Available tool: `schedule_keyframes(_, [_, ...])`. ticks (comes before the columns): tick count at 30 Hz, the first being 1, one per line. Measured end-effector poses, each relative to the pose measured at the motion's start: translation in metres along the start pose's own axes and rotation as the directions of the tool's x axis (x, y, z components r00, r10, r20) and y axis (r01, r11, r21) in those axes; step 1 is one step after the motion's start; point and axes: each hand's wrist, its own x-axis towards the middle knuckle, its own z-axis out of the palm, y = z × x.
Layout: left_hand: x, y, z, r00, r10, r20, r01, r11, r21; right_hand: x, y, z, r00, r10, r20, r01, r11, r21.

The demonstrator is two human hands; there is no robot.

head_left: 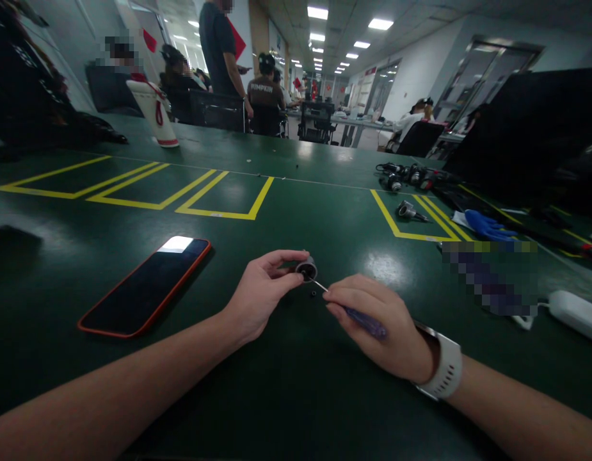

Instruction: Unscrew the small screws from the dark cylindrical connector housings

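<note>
Three yellow tape outlines (214, 214) mark the left of the green table (286, 397), with one dark-screened phone (144, 288) in an orange case nearer and one white cup (154, 118) with red trim farther off. The two hands work apart from each other at the middle: the left hand (257, 294) pinches one small grey metal part (313, 264) just above the table, its round opening showing. One tiny dark piece (313, 294) lies just nearer than that part. The right hand (382, 314) grips one purple-handled screwdriver (367, 322), its thin shaft reaching the opening; one pale watch band (448, 369) circles that wrist. Farther right, one more metal piece (408, 210) lies in a fourth yellow outline (386, 214), with blue glove fabric (488, 225) beyond it and one white object (578, 315) nearer, at the right edge.
</note>
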Motion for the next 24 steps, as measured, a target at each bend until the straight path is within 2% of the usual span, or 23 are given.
schedule_keyframes(8, [0.003,-0.005,0.001,0.997,0.063,-0.046,-0.06,0.996,0.068,0.002,-0.005,0.006,0.991,-0.129,0.023,0.131,0.985,-0.109])
schedule_keyframes(24, [0.001,0.0,0.006,0.996,0.031,-0.083,-0.028,0.999,0.035,0.002,-0.011,0.006,0.991,-0.131,0.02,0.133,0.977,-0.168])
